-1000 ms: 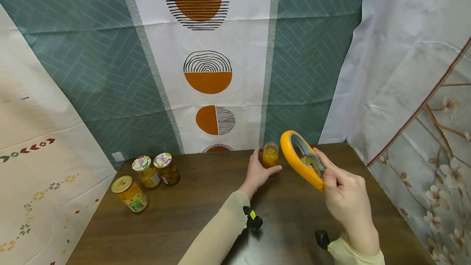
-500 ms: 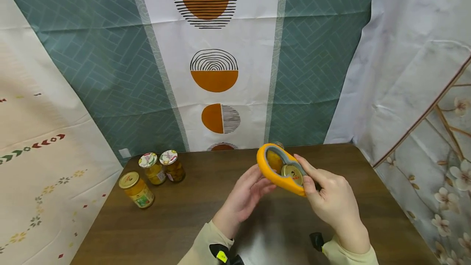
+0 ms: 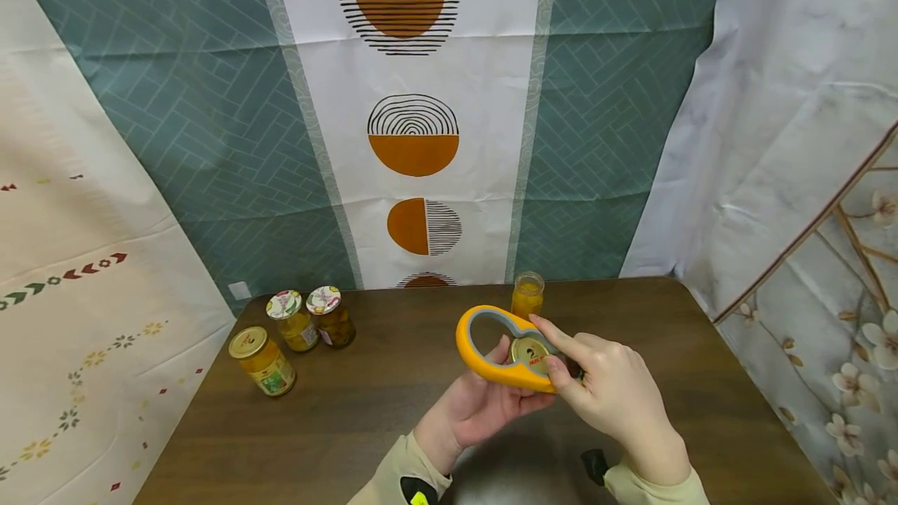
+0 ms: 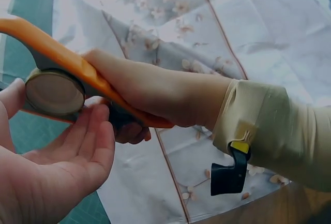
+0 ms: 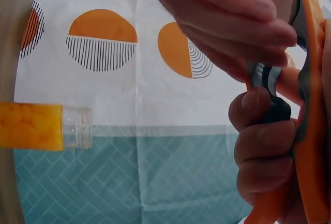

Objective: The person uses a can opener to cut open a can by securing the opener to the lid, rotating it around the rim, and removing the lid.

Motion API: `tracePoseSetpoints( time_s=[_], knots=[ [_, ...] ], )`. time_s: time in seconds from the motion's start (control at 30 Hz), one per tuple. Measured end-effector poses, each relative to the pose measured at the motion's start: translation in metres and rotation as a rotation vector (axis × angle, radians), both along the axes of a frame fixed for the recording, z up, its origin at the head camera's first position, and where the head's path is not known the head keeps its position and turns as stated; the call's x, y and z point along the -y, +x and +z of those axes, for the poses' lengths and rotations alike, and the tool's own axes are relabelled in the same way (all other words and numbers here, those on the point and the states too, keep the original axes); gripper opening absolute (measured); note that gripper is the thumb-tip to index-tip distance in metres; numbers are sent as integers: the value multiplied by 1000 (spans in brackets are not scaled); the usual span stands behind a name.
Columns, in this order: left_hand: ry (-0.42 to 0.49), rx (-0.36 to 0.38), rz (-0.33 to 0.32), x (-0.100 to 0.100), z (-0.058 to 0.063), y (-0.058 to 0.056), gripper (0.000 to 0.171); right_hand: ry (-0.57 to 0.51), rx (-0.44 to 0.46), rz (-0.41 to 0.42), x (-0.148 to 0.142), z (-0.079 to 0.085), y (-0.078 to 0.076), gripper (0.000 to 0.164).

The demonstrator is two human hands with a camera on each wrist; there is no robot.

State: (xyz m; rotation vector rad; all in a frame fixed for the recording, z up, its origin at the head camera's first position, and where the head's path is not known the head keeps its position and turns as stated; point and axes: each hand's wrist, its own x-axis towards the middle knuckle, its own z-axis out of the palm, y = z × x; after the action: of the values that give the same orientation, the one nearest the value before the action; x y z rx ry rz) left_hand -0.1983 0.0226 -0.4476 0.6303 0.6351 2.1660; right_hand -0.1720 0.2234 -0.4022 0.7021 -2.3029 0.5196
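Observation:
My right hand [image 3: 613, 388] grips a yellow-and-grey jar opener [image 3: 471, 358] by its handles, fingers curled round them in the right wrist view. Inside the opener's smaller grey opening sits a gold jar lid [image 3: 529, 351]; its pale underside faces the left wrist camera. My left hand [image 3: 468, 411] is palm up beneath the opener. In the left wrist view its thumb is at one side of the lid and its fingertips [image 4: 98, 114] are at the opposite edge. Behind the hands an uncovered glass jar [image 3: 528, 298] of yellow fruit stands upright.
On the left of the brown table [image 3: 393, 380] stand a gold-lidded jar [image 3: 263, 365] and two jars with patterned lids, one yellow jar [image 3: 293, 324] and one darker jar [image 3: 333, 319]. A patterned cloth [image 3: 414, 162] hangs along the table's back edge.
My left hand has let go of the uncovered jar and come back under the opener. My right hand has brought the opener, with the lid in it, left and down towards it.

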Motion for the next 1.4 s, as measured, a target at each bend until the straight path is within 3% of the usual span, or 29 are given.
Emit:
tracePoseSetpoints(
  time_s=[0.37,0.53,0.83,1.13,1.4],
  knots=[
    [-11,30,-57,3,-1,2,46,24,13,48,-1,1,2,50],
    [-5,52,-39,0,-2,2,45,46,51,59,-1,3,2,55],
    [33,61,-17,-1,-7,-4,46,111,103,39,2,1,2,96],
    [67,76,-24,-3,-8,-5,44,141,70,5,-1,2,1,90],
    [47,78,14,-2,-10,-6,45,70,0,1,-3,4,0,94]
  ],
)
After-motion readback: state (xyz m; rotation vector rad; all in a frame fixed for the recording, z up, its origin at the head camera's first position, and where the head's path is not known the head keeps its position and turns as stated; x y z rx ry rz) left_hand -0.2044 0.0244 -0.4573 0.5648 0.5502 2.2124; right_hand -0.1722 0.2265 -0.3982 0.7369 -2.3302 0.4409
